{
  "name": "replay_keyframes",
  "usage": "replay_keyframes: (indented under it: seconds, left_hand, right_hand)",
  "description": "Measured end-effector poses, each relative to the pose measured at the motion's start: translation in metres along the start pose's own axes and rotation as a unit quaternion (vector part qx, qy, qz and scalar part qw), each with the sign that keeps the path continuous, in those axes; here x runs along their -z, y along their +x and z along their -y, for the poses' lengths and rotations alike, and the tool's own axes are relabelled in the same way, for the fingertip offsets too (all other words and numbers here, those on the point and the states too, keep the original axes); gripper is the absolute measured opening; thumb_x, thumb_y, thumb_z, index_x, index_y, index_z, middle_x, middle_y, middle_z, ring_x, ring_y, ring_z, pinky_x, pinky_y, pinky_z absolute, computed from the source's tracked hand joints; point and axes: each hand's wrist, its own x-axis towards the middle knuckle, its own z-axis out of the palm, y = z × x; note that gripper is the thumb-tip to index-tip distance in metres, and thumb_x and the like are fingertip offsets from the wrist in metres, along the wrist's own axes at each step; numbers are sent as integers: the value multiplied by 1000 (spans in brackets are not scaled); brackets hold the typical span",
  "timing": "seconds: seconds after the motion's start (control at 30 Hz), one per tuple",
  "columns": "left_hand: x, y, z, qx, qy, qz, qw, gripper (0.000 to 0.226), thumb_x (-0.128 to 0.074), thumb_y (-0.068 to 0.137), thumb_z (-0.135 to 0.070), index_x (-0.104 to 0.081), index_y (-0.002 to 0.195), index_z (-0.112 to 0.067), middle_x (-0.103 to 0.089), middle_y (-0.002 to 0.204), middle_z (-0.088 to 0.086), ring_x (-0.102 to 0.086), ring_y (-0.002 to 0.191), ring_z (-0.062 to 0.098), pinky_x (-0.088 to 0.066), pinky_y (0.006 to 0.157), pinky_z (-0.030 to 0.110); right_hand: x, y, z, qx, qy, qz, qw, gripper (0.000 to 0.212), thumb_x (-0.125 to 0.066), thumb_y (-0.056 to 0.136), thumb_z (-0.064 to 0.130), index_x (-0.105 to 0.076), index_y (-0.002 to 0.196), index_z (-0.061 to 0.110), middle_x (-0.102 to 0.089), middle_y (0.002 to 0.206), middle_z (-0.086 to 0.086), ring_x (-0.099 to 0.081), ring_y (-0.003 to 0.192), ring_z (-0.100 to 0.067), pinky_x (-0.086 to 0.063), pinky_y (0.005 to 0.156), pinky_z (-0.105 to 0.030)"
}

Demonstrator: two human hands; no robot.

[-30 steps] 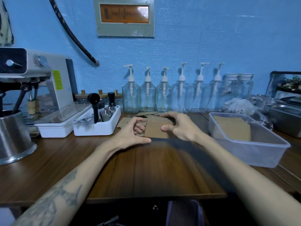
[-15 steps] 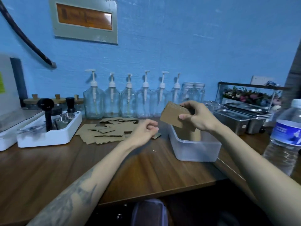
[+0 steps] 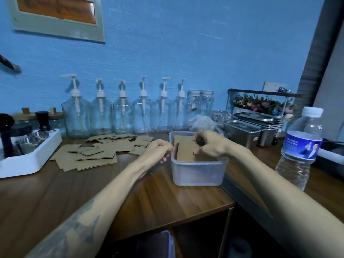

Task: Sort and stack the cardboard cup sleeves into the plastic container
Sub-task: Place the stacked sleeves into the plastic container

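Right now both hands meet at the plastic container (image 3: 197, 172), a translucent tub standing on the wooden counter (image 3: 93, 192) near its right end. The right hand (image 3: 210, 146) reaches over the tub's open top and pinches a cardboard cup sleeve (image 3: 186, 151) between thumb and curled fingers, holding it inside the tub — it stands on edge, leaning against other brown sleeves already in there. The left hand (image 3: 158, 150) sits at the tub's left rim with its fingers curled loosely; the fingertips are at the edge of the sleeves, though whether they actually grip one I cannot tell.

Left of the tub a loose pile of flat sleeves (image 3: 96, 151) lies spread on the counter, overlapping one another. Behind the pile a row of clear pump bottles (image 3: 121, 112) stands along the blue wall (image 3: 186, 53). A white tray (image 3: 31, 159) holding metal cups and a black tamper sits at far left. To the right of the tub stand steel pans (image 3: 247, 131) — and nearer the camera, a water bottle (image 3: 301, 148) with a blue label.
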Motion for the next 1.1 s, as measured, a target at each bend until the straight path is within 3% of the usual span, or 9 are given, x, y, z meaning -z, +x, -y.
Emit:
replay_keyframes:
  seconds: [0.1, 0.23, 0.37, 0.5, 0.6, 0.9, 1.1]
  left_hand:
    - [1, -4, 1, 4, -10, 1, 1000, 15, -54, 95, -23, -62, 99, -11, -59, 71, -3, -54, 65, 11, -46, 68, 27]
    - [-1, -5, 5, 3, -23, 10, 1000, 15, -55, 96, -24, -58, 107, -14, -61, 79, 0, -57, 66, 8, -49, 71, 27]
    - [-3, -3, 7, -3, -40, 15, 999, 10, -54, 97, -24, -58, 102, -17, -63, 83, 0, -58, 66, 4, -50, 71, 23]
    - [-5, -3, 10, 10, -62, 14, 998, 18, -55, 97, -25, -56, 110, -13, -65, 93, 7, -61, 78, 12, -51, 81, 34]
    - [-5, -3, 11, 12, -61, 17, 998, 21, -55, 98, -28, -56, 113, -15, -66, 98, 8, -62, 79, 11, -50, 81, 33]
    - [6, 4, 24, 0, -77, 4, 997, 28, -58, 95, -45, -63, 109, -21, -61, 80, -3, -58, 71, 8, -50, 75, 30]
    - [10, 10, 31, 4, -80, -36, 996, 32, -59, 92, -52, -63, 106, -24, -62, 81, -4, -60, 74, 8, -52, 76, 28]
  right_hand:
    - [-11, 11, 3, -5, -40, 30, 999, 46, -79, 76, 28, -60, 117, 19, -63, 111, 0, -59, 108, -22, -44, 102, -39]
    - [-12, 22, 1, 8, -82, 1, 997, 52, -82, 71, 40, -64, 119, 26, -65, 117, 2, -56, 115, -22, -39, 106, -42]
    - [-14, 27, -6, 32, -120, -21, 992, 62, -82, 69, 47, -61, 125, 31, -45, 111, -1, -40, 121, -26, -31, 99, -40]
    - [-16, 28, -10, 48, -122, -10, 991, 81, -83, 69, 43, -45, 139, 31, -43, 128, -6, -36, 125, -27, -36, 104, -43]
    - [-16, 28, -9, 49, -138, -6, 989, 80, -83, 68, 45, -48, 139, 30, -44, 124, -5, -38, 123, -27, -39, 103, -46]
    - [-13, 26, -7, 54, -89, -11, 994, 75, -88, 64, 41, -58, 131, 27, -49, 119, -3, -47, 120, -25, -43, 102, -46]
    - [-9, 23, -5, 56, -52, -13, 997, 72, -89, 64, 37, -61, 128, 20, -53, 119, -2, -57, 114, -21, -46, 102, -41]
